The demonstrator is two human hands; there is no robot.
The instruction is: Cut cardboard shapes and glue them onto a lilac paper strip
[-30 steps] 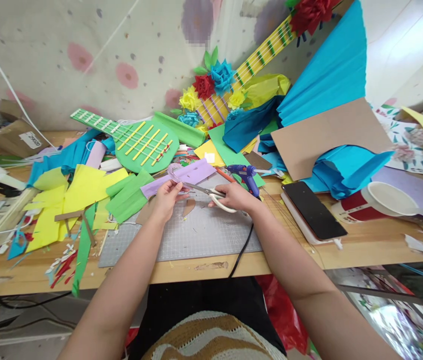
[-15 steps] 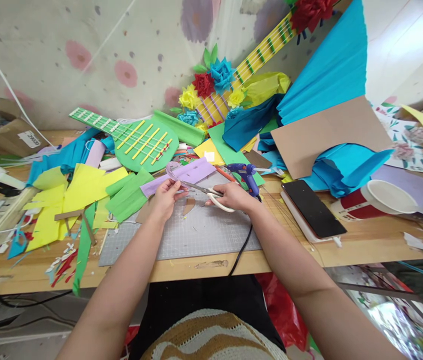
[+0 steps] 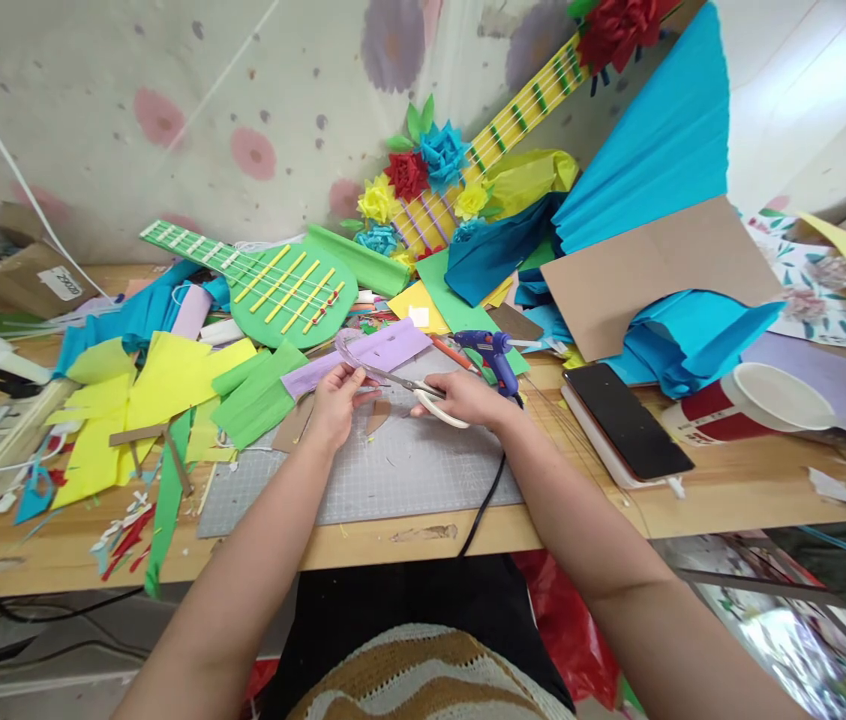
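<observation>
My right hand (image 3: 466, 396) is closed on a pair of scissors (image 3: 444, 412) with white handles, the blades pointing left. Pinched in the fingers of my left hand (image 3: 334, 402) is a thin, curved, pale purple strip (image 3: 343, 347), with the scissor tips close beside it. Whether the blades touch the strip is too small to tell. Just behind both hands lies a sheet of purple crepe paper (image 3: 397, 345). Below them is a grey cutting mat (image 3: 423, 485) bearing a small brown cardboard scrap (image 3: 378, 415).
Right of my right hand stands a blue glue gun (image 3: 496, 355) with a black cord. Farther right are a black phone (image 3: 627, 420) and a paper cup (image 3: 749, 402). A green paper instrument (image 3: 295, 290) lies behind; yellow sheets (image 3: 168, 375) and green crepe paper (image 3: 262, 395) spread left.
Both hands stay almost in place, still holding the scissors and the purple strip. The view has shifted very slightly.
</observation>
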